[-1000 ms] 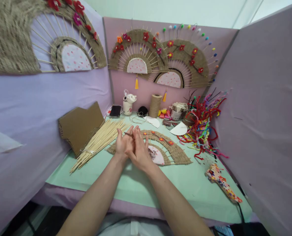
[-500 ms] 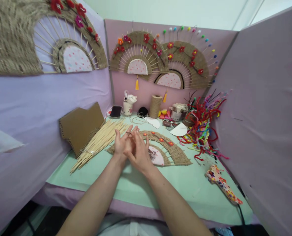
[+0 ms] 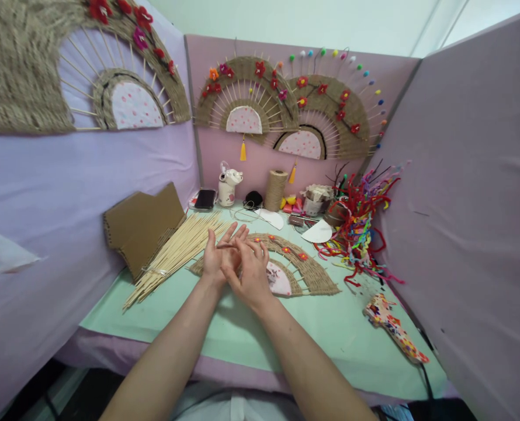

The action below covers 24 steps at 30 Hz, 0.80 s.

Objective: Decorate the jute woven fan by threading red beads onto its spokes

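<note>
My left hand (image 3: 213,260) and my right hand (image 3: 250,273) meet just above the left end of a woven jute fan (image 3: 313,275) that lies flat on the green table (image 3: 225,333). The left hand's fingers are spread and point up. The right hand's fingers curl against the left palm and pinch a thin brown strand (image 3: 225,245) that runs across the left fingers. The fan bears small red flowers and a pink-white half-round centre. A bundle of bamboo skewers (image 3: 176,248) lies just left of the hands.
Brown cardboard pieces (image 3: 141,225) lean at the left wall. At the back stand a phone (image 3: 205,199), a white pot (image 3: 229,186) and a twine spool (image 3: 276,189). Coloured pipe cleaners (image 3: 360,228) pile at the right. A patterned glue gun (image 3: 394,327) lies near the right edge.
The flat palms pressed together a second ago have parted slightly. My right fingers have curled into a pinch and my left fingers have spread. Both hands stay in the same spot.
</note>
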### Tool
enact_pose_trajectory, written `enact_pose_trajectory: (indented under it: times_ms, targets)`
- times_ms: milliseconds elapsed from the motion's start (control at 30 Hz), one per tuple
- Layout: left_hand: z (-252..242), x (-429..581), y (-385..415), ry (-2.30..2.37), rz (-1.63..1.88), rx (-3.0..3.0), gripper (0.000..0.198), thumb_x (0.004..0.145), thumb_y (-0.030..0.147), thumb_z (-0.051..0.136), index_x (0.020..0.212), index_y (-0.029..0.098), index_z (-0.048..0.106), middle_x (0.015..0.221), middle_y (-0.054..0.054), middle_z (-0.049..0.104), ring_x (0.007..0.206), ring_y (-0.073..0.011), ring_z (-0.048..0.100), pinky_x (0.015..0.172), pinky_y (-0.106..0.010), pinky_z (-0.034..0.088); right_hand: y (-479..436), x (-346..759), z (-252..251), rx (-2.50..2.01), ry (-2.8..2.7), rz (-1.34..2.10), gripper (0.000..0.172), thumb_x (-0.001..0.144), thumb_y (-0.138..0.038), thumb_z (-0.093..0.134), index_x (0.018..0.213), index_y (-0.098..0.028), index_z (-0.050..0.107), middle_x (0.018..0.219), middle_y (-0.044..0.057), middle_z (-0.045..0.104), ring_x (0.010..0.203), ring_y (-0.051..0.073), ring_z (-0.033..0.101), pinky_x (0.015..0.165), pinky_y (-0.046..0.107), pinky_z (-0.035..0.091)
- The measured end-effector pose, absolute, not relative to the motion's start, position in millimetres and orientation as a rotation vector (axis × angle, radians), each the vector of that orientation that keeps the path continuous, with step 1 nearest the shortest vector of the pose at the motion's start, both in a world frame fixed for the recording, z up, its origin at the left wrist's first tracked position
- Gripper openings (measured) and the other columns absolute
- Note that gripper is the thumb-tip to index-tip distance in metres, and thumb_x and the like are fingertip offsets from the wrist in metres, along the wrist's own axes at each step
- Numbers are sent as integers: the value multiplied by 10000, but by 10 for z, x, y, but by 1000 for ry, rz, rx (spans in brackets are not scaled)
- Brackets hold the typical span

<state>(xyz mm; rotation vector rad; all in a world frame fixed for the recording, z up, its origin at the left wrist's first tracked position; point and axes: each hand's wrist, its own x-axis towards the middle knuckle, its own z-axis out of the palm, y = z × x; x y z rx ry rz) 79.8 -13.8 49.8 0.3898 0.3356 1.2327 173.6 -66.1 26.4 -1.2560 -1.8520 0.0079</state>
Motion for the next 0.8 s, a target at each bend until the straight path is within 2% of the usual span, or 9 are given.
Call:
enact_pose_trajectory:
  times_ms: [133,233,500,800]
  targets:
    - [496,832,-162,362,1220,429,692,892,654,340,1290,130,554,1380,-197,532,1308,-294,481,1075,-473,400,-665,1722,283,-1269,-1976,48,736,891,-489,487,1481,-104,276,1479,139,431,1426,269,240,1172,521,39]
    - [481,815,-149,395,1248,437,719,869,691,342,1309,157,536,1413,-188,503,1328,-299,459,1082,-488,387,-672,1710,294,-1262,-2065,83,756,902,-517,462,1493,-98,245,1517,142,370,1462,259,167,1171,542,-7]
    - [504,659,-87,483,1357,398,782,835,744,321,1398,216,444,1435,-162,488,1362,-284,417,1071,-486,405,-722,1660,286,-1204,-2110,20,760,895,-572,465,1488,-139,269,1478,125,437,1449,250,229,1169,572,41]
    - [506,850,-191,451,1194,416,797,809,772,311,1346,221,516,1459,-184,453,1383,-316,376,1092,-539,358,-669,1728,321,-1259,-2073,112,861,888,-590,460,1522,-107,137,1544,138,314,1475,259,139,1172,582,47]
